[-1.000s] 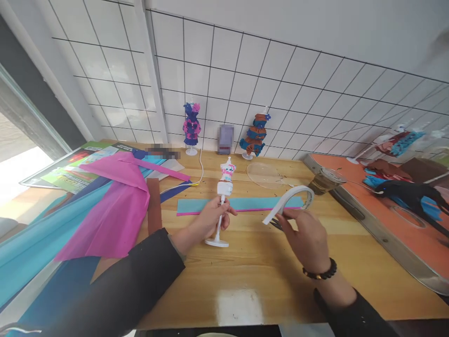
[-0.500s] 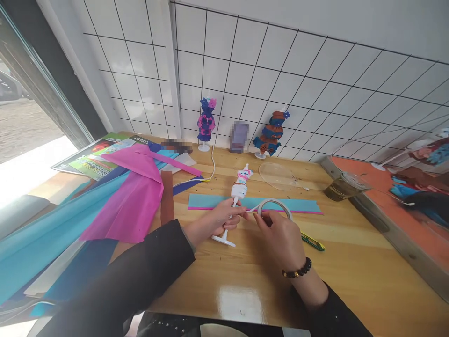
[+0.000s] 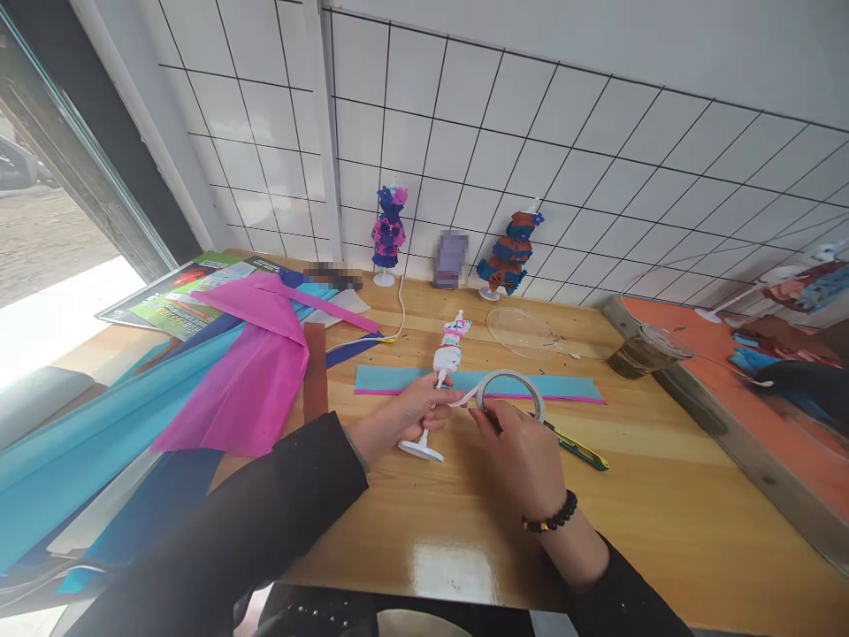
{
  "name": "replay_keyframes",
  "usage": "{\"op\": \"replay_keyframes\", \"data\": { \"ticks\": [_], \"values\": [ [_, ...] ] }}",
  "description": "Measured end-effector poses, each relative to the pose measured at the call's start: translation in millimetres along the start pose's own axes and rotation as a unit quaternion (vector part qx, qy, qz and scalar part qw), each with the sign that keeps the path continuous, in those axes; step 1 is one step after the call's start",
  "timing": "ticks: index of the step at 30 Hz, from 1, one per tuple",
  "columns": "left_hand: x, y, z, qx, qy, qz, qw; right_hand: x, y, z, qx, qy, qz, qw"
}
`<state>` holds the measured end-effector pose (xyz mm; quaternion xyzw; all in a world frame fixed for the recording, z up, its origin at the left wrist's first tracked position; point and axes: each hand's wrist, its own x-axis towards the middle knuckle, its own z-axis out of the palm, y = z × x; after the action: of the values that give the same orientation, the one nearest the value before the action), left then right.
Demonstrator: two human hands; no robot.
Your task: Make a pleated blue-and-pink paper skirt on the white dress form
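Note:
My left hand (image 3: 404, 416) is closed round the thin white pole of a small dress-form mannequin (image 3: 449, 347), whose round base (image 3: 420, 450) tilts on the wooden table (image 3: 650, 495). My right hand (image 3: 521, 447) grips a roll of white tape (image 3: 512, 387); a short strip runs from the roll to my left fingers. Behind them lies a long teal paper strip with a pink edge (image 3: 570, 387). A yellow-green utility knife (image 3: 582, 451) lies on the table just right of my right hand.
Pink, teal and blue paper sheets (image 3: 245, 380) and a brown strip (image 3: 316, 372) spread at left. Two dressed mannequins (image 3: 388, 232) (image 3: 509, 257) stand by the tiled wall. A clear lid (image 3: 523, 332), a drink cup (image 3: 646, 351) and an orange board (image 3: 769, 416) sit at right.
My right hand brought the tape roll in from the right to the mannequin pole, and the tape end now reaches my left fingers. The utility knife now lies on the table. The view shifted left.

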<state>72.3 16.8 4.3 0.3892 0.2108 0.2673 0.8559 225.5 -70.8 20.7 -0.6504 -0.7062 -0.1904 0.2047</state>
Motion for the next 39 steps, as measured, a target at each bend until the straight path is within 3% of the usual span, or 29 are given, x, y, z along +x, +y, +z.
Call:
{"op": "replay_keyframes", "data": {
  "ticks": [8,15,17,22,27,30,35,37,39],
  "values": [
    [-0.4,0.1,-1.2,0.030,-0.007,-0.008,1.000,-5.9,16.6,4.9,-0.040,0.097,-0.101,0.989],
    [-3.3,-3.3,2.9,0.079,-0.026,-0.042,0.996,-25.2,51.0,4.9,-0.033,0.112,-0.142,0.983],
    [-5.0,-3.9,4.6,0.101,-0.038,-0.058,0.992,-34.7,61.1,4.7,-0.055,0.095,-0.142,0.984],
    [-5.9,-3.9,6.0,0.125,-0.047,-0.075,0.988,-56.3,85.2,3.6,-0.102,-0.023,-0.149,0.983],
    [-3.6,-0.7,3.8,0.172,-0.019,-0.064,0.983,-75.5,100.9,-4.6,-0.059,-0.072,-0.181,0.979],
    [-3.0,1.4,3.1,0.187,-0.010,-0.067,0.980,-90.0,93.2,-9.4,-0.040,-0.078,-0.155,0.984],
    [-2.3,3.5,1.6,0.219,0.010,-0.096,0.971,-119.7,63.2,-18.1,0.058,-0.115,-0.048,0.990],
    [-3.5,6.2,1.7,0.242,0.009,-0.102,0.965,-130.2,56.5,-27.4,0.163,-0.159,-0.026,0.973],
    [-5.8,10.7,3.1,0.268,0.006,-0.098,0.959,-135.5,55.3,-40.1,0.293,-0.186,0.042,0.937]
  ]
}}
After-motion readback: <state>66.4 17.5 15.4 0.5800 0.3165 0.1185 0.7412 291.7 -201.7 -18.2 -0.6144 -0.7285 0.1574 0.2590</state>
